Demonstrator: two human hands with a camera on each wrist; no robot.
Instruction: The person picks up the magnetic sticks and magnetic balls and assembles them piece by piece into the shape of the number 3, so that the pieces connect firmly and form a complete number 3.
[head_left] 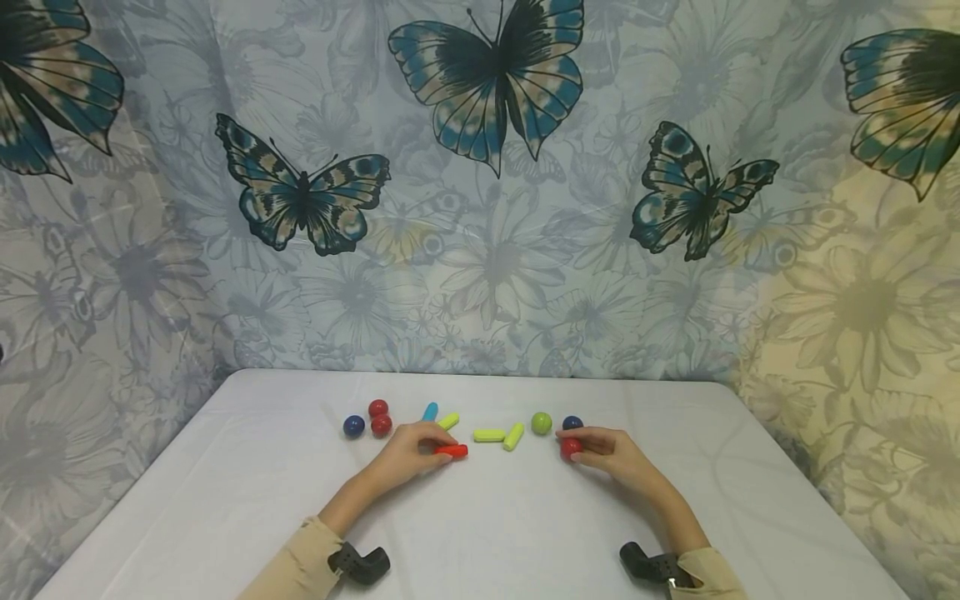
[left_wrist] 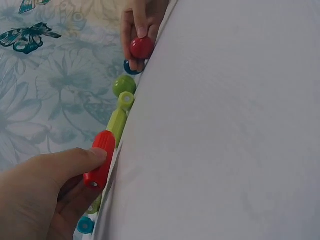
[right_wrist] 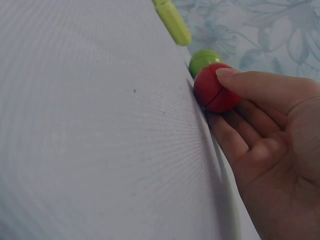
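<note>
My left hand [head_left: 408, 452] pinches a red rod [left_wrist: 102, 159] between thumb and fingers, its end pointing right in the head view. Just beyond that hand lie a blue rod [head_left: 430, 412] and a yellow-green rod [head_left: 448, 422], both partly covered by it. With thumb and fingers, my right hand [head_left: 618, 457] holds a red ball [right_wrist: 216, 88]. Behind this ball sits a dark blue ball [head_left: 572, 422], and a green ball [head_left: 542, 423] is to its left. Two more yellow-green rods, one lying flat [head_left: 489, 435] and one slanted [head_left: 513, 437], are between the hands.
Left of my left hand, a dark blue ball [head_left: 354, 427] and two red balls [head_left: 381, 426] sit close together on the white table [head_left: 495, 525]. A butterfly-patterned cloth [head_left: 495, 308] hangs behind the table's far edge. Each wrist wears a black device.
</note>
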